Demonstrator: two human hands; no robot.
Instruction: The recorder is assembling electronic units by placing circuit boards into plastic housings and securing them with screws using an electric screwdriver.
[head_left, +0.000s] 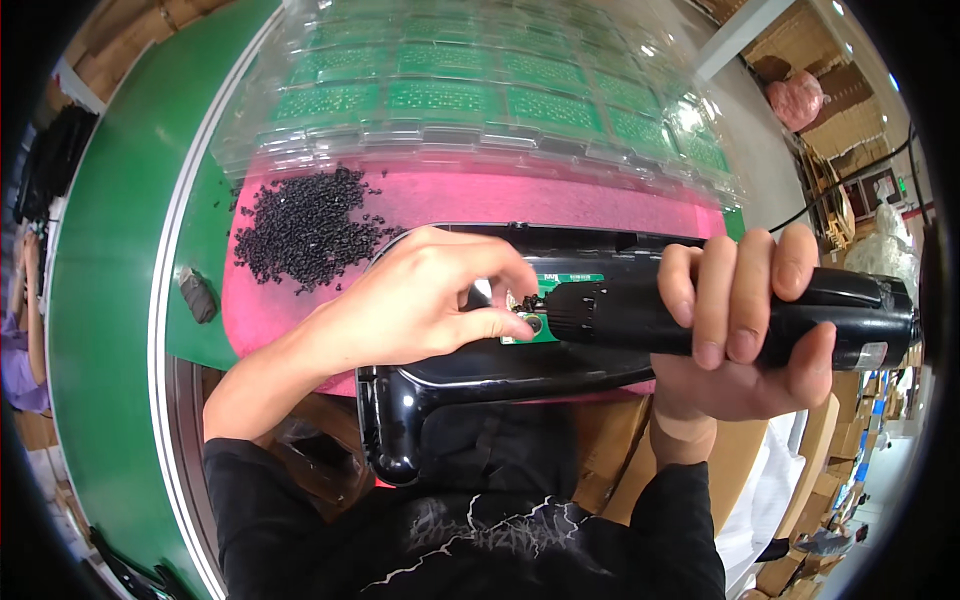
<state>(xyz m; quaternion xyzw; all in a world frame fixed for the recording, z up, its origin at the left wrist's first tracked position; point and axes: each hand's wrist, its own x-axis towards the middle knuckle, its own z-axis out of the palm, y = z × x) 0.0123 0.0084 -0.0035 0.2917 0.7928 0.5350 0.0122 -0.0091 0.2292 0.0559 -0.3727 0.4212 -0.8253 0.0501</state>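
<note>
A black electric screwdriver [620, 315] lies level across the view, its bit end pointing left. My right hand [745, 310] wraps round its body, fingers on top and thumb below. By the bit, my left hand [430, 295] is curled, with thumb and index finger bent toward the tip. Small dark pieces show at those fingertips, too small to name for certain. Beneath the tip is a green circuit board [548, 336], partly covered by hand and tool. It sits inside a glossy black plastic housing [480, 388] with a rounded arm at its lower left.
A heap of small black parts [305, 228] lies on the pink mat [465, 195]. Behind it, clear plastic trays [440, 135] hold several green boards. A dark grey lump [198, 295] rests on the green table at left. Cardboard [640, 450] is below right.
</note>
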